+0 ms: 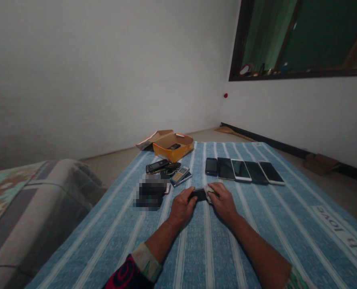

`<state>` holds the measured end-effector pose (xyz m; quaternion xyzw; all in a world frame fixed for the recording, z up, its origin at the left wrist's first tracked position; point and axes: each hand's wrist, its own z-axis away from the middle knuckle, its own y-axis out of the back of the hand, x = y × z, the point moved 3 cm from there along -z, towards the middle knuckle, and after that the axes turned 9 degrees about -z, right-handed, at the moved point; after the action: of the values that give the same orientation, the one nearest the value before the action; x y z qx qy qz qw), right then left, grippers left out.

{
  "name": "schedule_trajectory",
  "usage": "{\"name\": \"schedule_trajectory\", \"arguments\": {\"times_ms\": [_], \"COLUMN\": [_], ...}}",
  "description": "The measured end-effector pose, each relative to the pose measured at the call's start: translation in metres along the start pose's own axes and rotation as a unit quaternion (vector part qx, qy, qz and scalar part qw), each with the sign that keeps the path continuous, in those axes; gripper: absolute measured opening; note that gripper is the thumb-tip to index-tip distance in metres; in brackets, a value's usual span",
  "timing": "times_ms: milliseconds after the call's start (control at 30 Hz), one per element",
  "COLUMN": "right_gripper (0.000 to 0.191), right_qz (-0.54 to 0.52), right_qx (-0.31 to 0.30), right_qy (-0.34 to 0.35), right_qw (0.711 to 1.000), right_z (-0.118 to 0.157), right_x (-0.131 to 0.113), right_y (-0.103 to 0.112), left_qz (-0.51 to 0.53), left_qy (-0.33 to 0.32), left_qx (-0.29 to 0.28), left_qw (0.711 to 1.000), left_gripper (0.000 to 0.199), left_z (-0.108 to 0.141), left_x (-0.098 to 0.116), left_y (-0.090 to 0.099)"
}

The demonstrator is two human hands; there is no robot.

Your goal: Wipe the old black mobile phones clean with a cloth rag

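Note:
A small dark phone (199, 194) is held level just above the striped blue cloth (193, 249). My left hand (182, 206) is closed on its left end, thumb towards me. My right hand (223, 202) pinches a whitish cloth (209, 192) against the phone's right end. Beyond my right hand, several phones lie side by side in a row, among them a white-framed one (241, 170) and a small black one (211, 166). Left of them, a keypad phone (180, 175) rests on another phone, near a black phone (158, 165).
An open orange box (174, 154) with a dark phone inside stands at the table's far left, its lid beside it. A blurred-out dark item (149, 194) lies left of my hands. A covered bed or seat (52, 208) is at the left.

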<state>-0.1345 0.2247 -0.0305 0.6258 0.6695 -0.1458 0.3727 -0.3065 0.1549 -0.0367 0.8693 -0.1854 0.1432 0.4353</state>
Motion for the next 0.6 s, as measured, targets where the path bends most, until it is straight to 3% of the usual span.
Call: {"name": "schedule_trajectory", "arguments": {"times_ms": [200, 433, 600], "right_gripper": [0.029, 0.031, 0.034], "right_qz": [0.055, 0.152, 0.063], "right_qx": [-0.034, -0.074, -0.062], "right_qy": [0.040, 0.104, 0.043], "right_qw": [0.997, 0.980, 0.995], "right_z": [0.005, 0.011, 0.008], "right_x": [-0.006, -0.018, -0.010], "right_y": [-0.007, -0.016, -0.012], "left_qz": [-0.059, -0.115, -0.087], "left_qy": [-0.040, -0.102, -0.102], "left_qx": [0.009, 0.020, 0.010], "left_qw": [0.997, 0.988, 0.991], "left_gripper": [0.052, 0.042, 0.030], "left_z": [0.003, 0.004, 0.001], "left_x": [0.007, 0.022, 0.022], "left_y": [0.001, 0.006, 0.006]}}
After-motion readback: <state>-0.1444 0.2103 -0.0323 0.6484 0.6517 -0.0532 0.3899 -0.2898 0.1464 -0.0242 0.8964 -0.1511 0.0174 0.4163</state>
